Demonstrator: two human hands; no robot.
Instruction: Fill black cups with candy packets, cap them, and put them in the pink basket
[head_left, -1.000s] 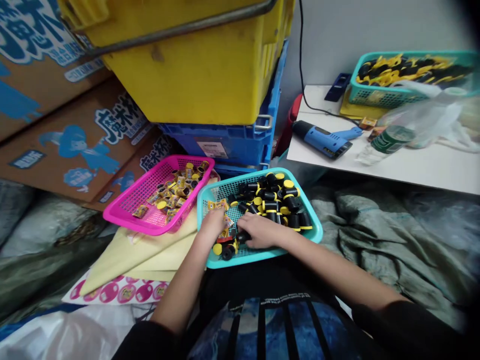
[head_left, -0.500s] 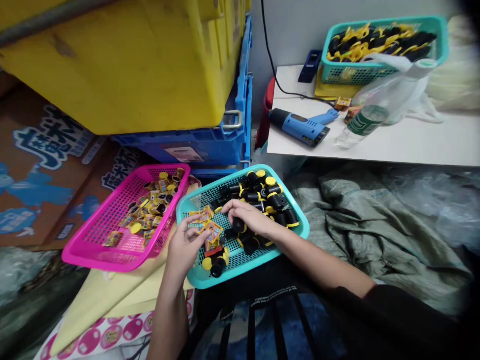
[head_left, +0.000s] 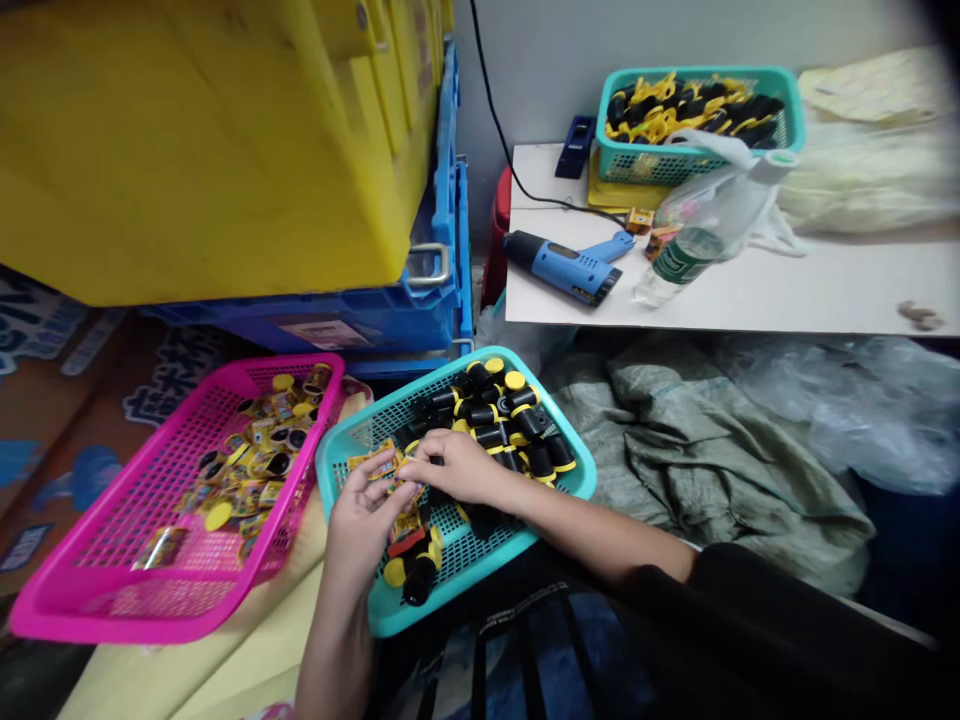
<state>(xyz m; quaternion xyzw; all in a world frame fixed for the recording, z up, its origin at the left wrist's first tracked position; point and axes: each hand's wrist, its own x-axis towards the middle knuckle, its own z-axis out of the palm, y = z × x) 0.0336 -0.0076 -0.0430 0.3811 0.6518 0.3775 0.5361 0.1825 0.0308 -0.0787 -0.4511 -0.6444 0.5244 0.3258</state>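
Pinching a wrapper (head_left: 406, 461), left hand (head_left: 369, 508) and right hand (head_left: 454, 466) meet inside teal basket's rim (head_left: 568, 428).

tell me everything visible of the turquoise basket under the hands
The turquoise basket, plastic-looking, has a smooth rim, perforated walls and floor. It sits askew, holding yellow-capped black pieces and printed pieces. The left hand and right hand are over it. Close by, left, is the pink basket; contact is unclear.
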